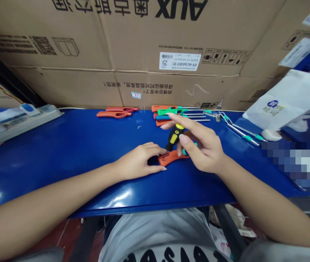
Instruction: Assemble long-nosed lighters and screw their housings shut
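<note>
An orange long-nosed lighter body [173, 156] lies on the blue table close to its front edge. My left hand [143, 162] grips its left end between thumb and fingers. In my right hand [202, 145] is a short black-and-yellow screwdriver [174, 136], pinched by the thumb and fingers and tilted. Its tip points down onto the lighter's left end; whether it sits in a screw is too small to tell. A teal part shows at the lighter's right end, which my right hand partly hides.
Behind lie two red-orange lighter shells [113, 114] and a pile of lighters [168, 109] with metal rods. Loose rods with green parts [243, 134] and a white bag [282, 102] are at the right. A power strip [21, 125] stands left; a large carton [133, 54] walls the back.
</note>
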Motion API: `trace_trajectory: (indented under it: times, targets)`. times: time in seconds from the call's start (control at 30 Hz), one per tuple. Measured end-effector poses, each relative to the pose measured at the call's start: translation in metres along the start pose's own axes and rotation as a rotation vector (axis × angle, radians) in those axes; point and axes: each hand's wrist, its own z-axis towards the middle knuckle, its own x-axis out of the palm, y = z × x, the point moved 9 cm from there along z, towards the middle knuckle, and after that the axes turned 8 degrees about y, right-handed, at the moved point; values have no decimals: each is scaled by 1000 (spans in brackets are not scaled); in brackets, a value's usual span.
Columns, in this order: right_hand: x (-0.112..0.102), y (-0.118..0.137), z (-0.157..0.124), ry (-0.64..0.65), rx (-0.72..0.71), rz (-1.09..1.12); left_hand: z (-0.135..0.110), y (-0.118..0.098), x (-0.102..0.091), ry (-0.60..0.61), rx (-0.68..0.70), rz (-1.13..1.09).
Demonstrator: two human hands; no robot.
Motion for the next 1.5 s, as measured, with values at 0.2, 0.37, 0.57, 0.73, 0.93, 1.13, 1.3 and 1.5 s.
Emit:
trace_trajectory:
  times: [0.2,0.37,0.57,0.73,0.93,1.13,1.3,1.5]
  targets:
    - [-6,1,-2,-77,-46,-105,0,1,0,-4,10,-12]
    - [8,-15,-2,53,84,166,0,1,-1,-6,13,-16]
    - [-6,-5,-1,-71,-37,-45,1,1,0,5,15,-31]
    - [11,-25,-3,37,119,288,1,0,1,8,14,-20]
    - [-4,-12,-5,-91,-13,-26,0,1,1,-4,25,-23]
    - [5,-6,-1,41,7,82,0,2,1,-2,9,-7]
    - [-6,2,-2,-61,-66,-120,0,2,1,7,10,-24]
    - [5,-13,-3,26,30,84,0,2,1,-8,21,-16]
